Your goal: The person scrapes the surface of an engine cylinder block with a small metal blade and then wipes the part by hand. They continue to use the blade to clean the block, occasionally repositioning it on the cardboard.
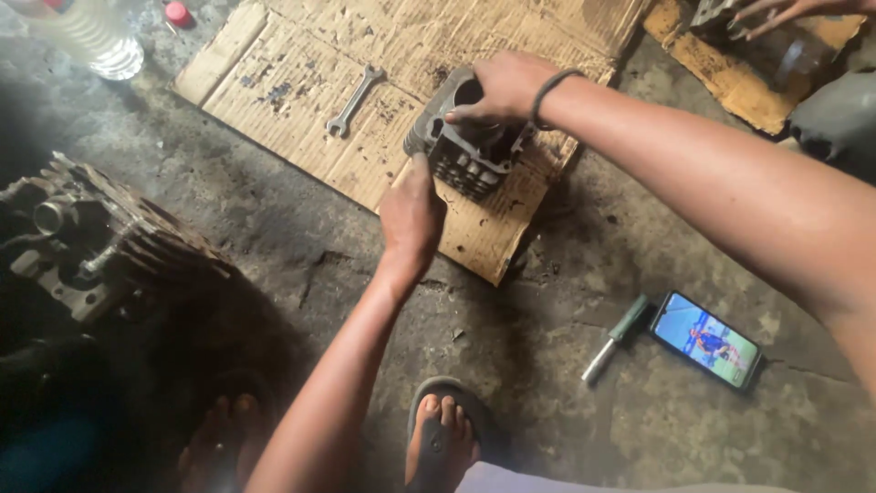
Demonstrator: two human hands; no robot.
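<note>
Here, both hands close on a finned cylinder (467,146) lying tilted on cardboard (301,82) straight ahead: the right hand (502,87) grips its top rim, the left hand (411,219) presses its near side, a spanner (354,100) just left.

Both arms outstretched, left hand (411,219) and right hand (502,87) curled, fingers bent.

Bare arms, black wristband (546,91) (right), sandal (444,438)

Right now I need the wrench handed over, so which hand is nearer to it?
Right. The right hand rests atop the engine cylinder, just beside the wrench; the left hand is lower, at the cylinder's near side.
</note>
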